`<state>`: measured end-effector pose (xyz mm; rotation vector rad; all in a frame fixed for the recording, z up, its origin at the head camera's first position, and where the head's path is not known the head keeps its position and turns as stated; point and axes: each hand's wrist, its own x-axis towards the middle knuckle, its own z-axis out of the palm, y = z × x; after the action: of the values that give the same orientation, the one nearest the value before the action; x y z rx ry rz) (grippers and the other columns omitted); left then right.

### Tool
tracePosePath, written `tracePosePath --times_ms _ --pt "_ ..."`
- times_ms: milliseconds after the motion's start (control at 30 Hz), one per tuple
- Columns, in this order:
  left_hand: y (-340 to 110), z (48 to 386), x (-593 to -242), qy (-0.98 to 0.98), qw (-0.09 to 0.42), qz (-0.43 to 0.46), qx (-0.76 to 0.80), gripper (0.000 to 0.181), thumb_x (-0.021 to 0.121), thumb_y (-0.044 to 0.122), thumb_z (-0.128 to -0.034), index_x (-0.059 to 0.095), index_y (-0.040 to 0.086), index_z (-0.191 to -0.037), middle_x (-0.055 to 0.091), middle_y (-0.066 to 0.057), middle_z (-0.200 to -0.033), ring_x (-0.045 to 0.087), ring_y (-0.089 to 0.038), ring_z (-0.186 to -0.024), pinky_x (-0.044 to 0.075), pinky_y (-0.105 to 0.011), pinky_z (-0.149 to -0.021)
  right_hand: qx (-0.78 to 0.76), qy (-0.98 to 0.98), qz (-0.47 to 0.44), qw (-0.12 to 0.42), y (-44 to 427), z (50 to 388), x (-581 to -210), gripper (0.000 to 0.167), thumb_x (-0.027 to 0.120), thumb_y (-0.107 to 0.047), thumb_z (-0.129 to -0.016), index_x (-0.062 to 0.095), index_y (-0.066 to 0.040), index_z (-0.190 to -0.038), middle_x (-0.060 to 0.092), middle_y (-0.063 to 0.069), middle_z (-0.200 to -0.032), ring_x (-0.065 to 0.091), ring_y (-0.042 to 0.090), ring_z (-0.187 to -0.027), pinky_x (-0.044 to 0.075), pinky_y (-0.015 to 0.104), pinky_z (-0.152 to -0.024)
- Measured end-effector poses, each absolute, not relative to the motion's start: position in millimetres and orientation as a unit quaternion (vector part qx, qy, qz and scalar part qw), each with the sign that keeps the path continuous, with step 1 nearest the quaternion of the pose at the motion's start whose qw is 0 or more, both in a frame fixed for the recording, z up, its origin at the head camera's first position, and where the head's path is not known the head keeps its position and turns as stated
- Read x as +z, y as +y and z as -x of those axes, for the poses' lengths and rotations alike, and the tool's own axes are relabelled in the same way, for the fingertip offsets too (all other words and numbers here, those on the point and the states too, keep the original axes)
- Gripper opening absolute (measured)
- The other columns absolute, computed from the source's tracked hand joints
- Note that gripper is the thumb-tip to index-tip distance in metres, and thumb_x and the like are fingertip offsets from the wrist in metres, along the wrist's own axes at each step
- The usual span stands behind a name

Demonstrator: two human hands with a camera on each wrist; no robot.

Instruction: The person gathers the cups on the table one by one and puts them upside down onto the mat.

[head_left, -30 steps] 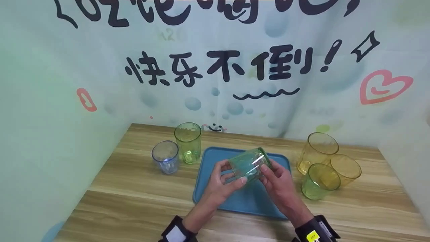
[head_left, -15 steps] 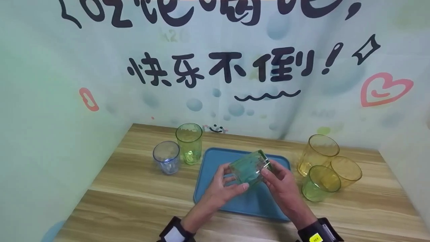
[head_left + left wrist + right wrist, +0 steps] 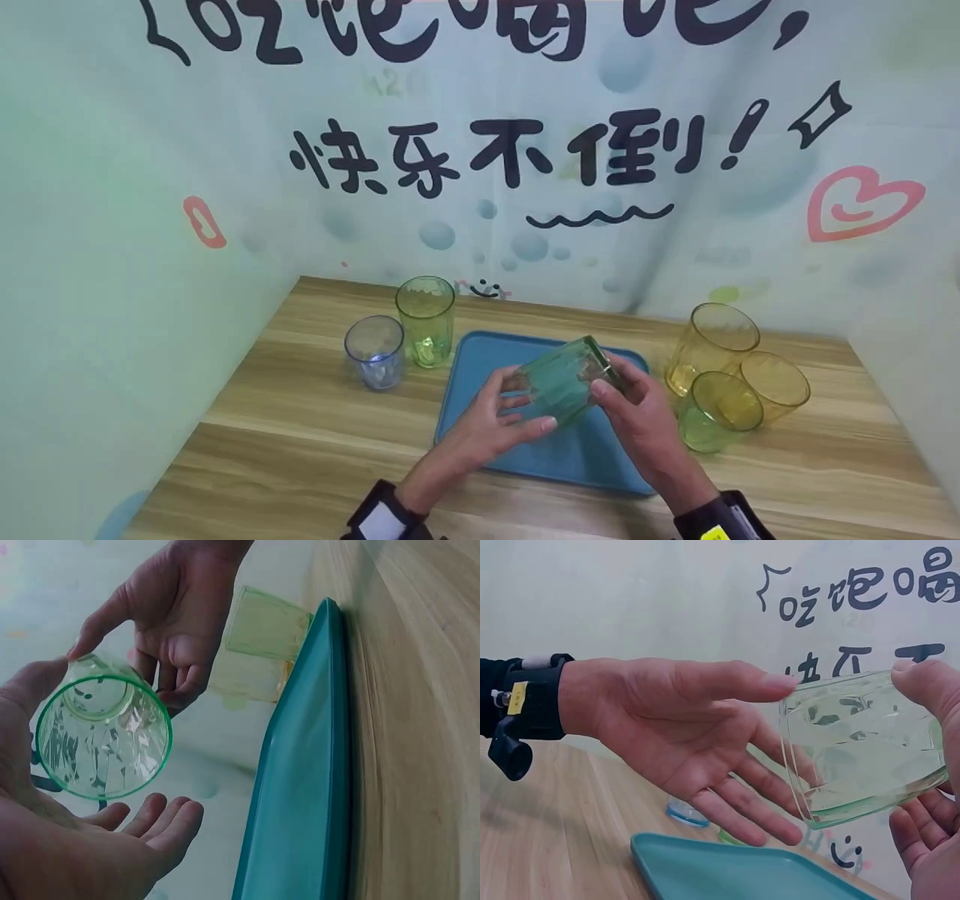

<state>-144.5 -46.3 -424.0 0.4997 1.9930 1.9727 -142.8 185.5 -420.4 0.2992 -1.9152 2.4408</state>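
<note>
A clear green tumbler [image 3: 564,384] lies tilted in the air over a blue tray [image 3: 559,454], its mouth toward my left hand. My right hand [image 3: 651,424] pinches it at the base end, thumb on the near side. At the mouth end my left hand [image 3: 487,427] has its fingers extended and spread around the glass. In the left wrist view those fingers [image 3: 169,825] stand apart from the wall of the tumbler [image 3: 105,739]. The left thumb tip meets the rim in the right wrist view, where the glass [image 3: 866,742] appears sideways.
Left of the tray stand a small blue glass [image 3: 375,356] and a tall green glass [image 3: 425,322]. To its right, close together, are a tall amber glass [image 3: 712,345], a shorter amber glass [image 3: 780,382] and a short green glass [image 3: 712,420]. A printed cloth [image 3: 480,150] hangs behind the table.
My right hand and the tumbler have shifted slightly right, and the glass base has turned a little. The left fingers have loosened from it. The view has shifted slightly too.
</note>
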Motion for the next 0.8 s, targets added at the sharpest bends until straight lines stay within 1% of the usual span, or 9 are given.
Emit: tracePosePath --times_ms 133,233,333,500,600,700,800 --pt "-55 147 -423 0.701 0.161 -0.193 0.668 0.09 0.079 0.038 -0.0871 0.028 0.006 -0.154 0.042 -0.016 -0.147 0.044 -0.034 -0.136 0.038 -0.047 -0.109 0.776 -0.623 -0.092 0.02 188 143 -420 0.04 0.059 0.002 -0.097 0.053 0.008 -0.136 0.06 0.02 -0.12 0.058 0.028 -0.108 0.051 0.033 -0.089" --pt "-64 149 -423 0.709 0.178 -0.218 0.647 0.095 0.081 0.041 -0.0853 0.025 0.01 -0.156 0.039 -0.013 -0.151 0.039 -0.033 -0.14 0.034 -0.048 -0.112 0.775 -0.626 -0.08 0.023 191 142 -419 0.039 0.059 0.003 -0.097 0.054 0.007 -0.135 0.061 0.02 -0.119 0.058 0.028 -0.108 0.05 0.033 -0.087" --pt "-74 151 -422 0.717 0.189 -0.24 0.626 0.098 0.082 0.043 -0.0843 0.024 0.011 -0.157 0.037 -0.012 -0.154 0.035 -0.033 -0.143 0.031 -0.048 -0.114 0.775 -0.628 -0.064 0.028 193 141 -419 0.04 0.06 0.003 -0.096 0.055 0.007 -0.135 0.062 0.02 -0.119 0.058 0.029 -0.108 0.05 0.032 -0.087" --pt "-89 156 -421 0.735 0.188 -0.24 0.605 0.088 0.077 0.03 -0.0904 0.024 0.005 -0.155 0.035 -0.017 -0.154 0.032 -0.04 -0.143 0.029 -0.048 -0.115 0.776 -0.627 -0.058 0.031 197 141 -419 0.04 0.061 0.004 -0.095 0.054 0.008 -0.135 0.062 0.019 -0.119 0.059 0.027 -0.107 0.051 0.032 -0.086" --pt "-96 158 -422 0.761 0.164 -0.215 0.59 0.076 0.073 0.023 -0.0937 0.029 0.0 -0.151 0.038 -0.022 -0.151 0.035 -0.045 -0.139 0.031 -0.052 -0.113 0.778 -0.625 -0.065 0.032 199 142 -420 0.039 0.061 0.005 -0.095 0.055 0.008 -0.134 0.064 0.018 -0.117 0.06 0.026 -0.106 0.051 0.032 -0.085" --pt "-101 159 -423 0.8 0.116 -0.184 0.559 0.066 0.071 0.019 -0.0946 0.035 -0.005 -0.145 0.045 -0.026 -0.143 0.042 -0.047 -0.133 0.036 -0.055 -0.109 0.778 -0.623 -0.072 0.033 201 143 -421 0.038 0.061 0.005 -0.095 0.056 0.007 -0.133 0.066 0.017 -0.115 0.061 0.025 -0.105 0.051 0.031 -0.085" --pt "-104 160 -425 0.84 0.067 -0.149 0.518 0.06 0.072 0.016 -0.0933 0.041 -0.007 -0.139 0.052 -0.026 -0.134 0.05 -0.046 -0.125 0.042 -0.055 -0.103 0.776 -0.625 -0.077 0.036 202 143 -422 0.036 0.061 0.006 -0.095 0.058 0.006 -0.131 0.066 0.016 -0.114 0.061 0.023 -0.104 0.051 0.03 -0.084"
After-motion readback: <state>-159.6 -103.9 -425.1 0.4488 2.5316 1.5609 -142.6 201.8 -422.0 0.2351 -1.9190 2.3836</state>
